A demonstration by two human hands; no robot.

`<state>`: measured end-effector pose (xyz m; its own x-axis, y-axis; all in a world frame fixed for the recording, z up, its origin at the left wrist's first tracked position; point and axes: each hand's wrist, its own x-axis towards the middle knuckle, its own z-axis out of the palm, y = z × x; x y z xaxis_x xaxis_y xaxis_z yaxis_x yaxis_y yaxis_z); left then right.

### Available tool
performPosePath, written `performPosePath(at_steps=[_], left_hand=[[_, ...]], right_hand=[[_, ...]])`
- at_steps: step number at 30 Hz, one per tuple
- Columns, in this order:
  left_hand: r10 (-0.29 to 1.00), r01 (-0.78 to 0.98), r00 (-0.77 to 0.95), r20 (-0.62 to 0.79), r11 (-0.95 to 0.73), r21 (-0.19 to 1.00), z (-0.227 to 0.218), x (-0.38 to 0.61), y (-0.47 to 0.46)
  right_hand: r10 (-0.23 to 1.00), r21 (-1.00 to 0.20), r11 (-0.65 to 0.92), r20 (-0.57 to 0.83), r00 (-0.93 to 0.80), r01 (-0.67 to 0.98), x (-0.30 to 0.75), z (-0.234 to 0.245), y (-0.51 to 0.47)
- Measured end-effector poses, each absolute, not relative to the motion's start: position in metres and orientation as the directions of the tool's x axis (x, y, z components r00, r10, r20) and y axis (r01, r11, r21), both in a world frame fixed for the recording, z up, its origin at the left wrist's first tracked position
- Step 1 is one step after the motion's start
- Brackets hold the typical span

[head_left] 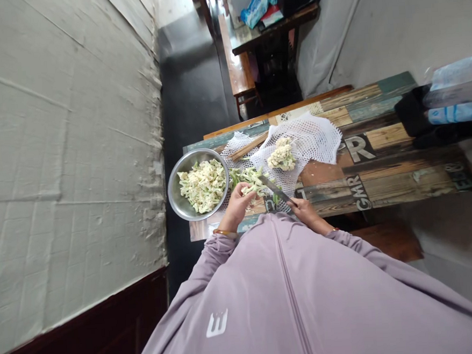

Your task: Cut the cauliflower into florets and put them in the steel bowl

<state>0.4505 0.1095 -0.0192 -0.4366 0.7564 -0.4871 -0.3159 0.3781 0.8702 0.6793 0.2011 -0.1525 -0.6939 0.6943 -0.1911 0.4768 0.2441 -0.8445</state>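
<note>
My left hand (239,204) is closed round a piece of cauliflower (253,188) over the near edge of the table. In my right hand (303,211) is the handle of a knife (276,188), its blade pointing away to the left, close to the cauliflower piece. Left of my hands stands a metal bowl (174,195) filled with cut cauliflower florets (202,186). Beyond the blade, a larger cauliflower chunk (282,154) rests on white netting (317,133). Green-white stem pieces (244,175) lie between bowl and knife.
Beneath everything is a patterned plank table (384,161). A bundle of thin sticks (250,146) lies by the netting. At the table's right end are a black holder (413,113) and plastic-wrapped packs (453,113). Farther off are a wooden bench (239,71) and another table (246,41).
</note>
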Motion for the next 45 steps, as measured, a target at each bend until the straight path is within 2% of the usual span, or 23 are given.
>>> performPosePath(at_steps=[8, 15, 22, 28, 33, 39, 45], left_hand=[[0.869, -0.430, -0.370, -0.329, 0.154, 0.890, 0.013, 0.440, 0.106], [0.861, -0.578, -0.397, -0.316, 0.033, 0.816, 0.035, 0.441, 0.100], [0.819, -0.641, -0.434, -0.374, 0.011, 0.767, 0.044, 0.440, 0.097], [0.729, -0.578, -0.566, -0.384, -0.019, 0.816, 0.042, 0.436, 0.092], [0.674, -0.502, -0.641, -0.367, -0.006, 0.865, 0.043, 0.430, 0.084], [0.689, -0.462, -0.645, -0.330, -0.009, 0.887, 0.056, 0.420, 0.068], [0.737, -0.448, -0.615, -0.281, -0.034, 0.893, 0.060, 0.393, 0.050]], right_hand=[[0.784, -0.907, 0.033, -0.237, -0.574, 0.420, 0.647, -0.117, 0.212], [0.795, -0.942, -0.032, -0.227, -0.563, 0.334, 0.631, -0.084, 0.215], [0.799, -0.978, -0.070, -0.173, -0.576, 0.197, 0.608, -0.047, 0.213], [0.823, -0.987, 0.087, -0.005, -0.567, 0.135, 0.573, 0.002, 0.211], [0.759, -0.969, 0.241, 0.152, -0.634, 0.056, 0.537, 0.029, 0.205], [0.687, -0.954, 0.280, 0.120, -0.717, 0.110, 0.504, 0.029, 0.187], [0.700, -0.925, 0.333, 0.114, -0.705, 0.181, 0.482, 0.029, 0.173]])
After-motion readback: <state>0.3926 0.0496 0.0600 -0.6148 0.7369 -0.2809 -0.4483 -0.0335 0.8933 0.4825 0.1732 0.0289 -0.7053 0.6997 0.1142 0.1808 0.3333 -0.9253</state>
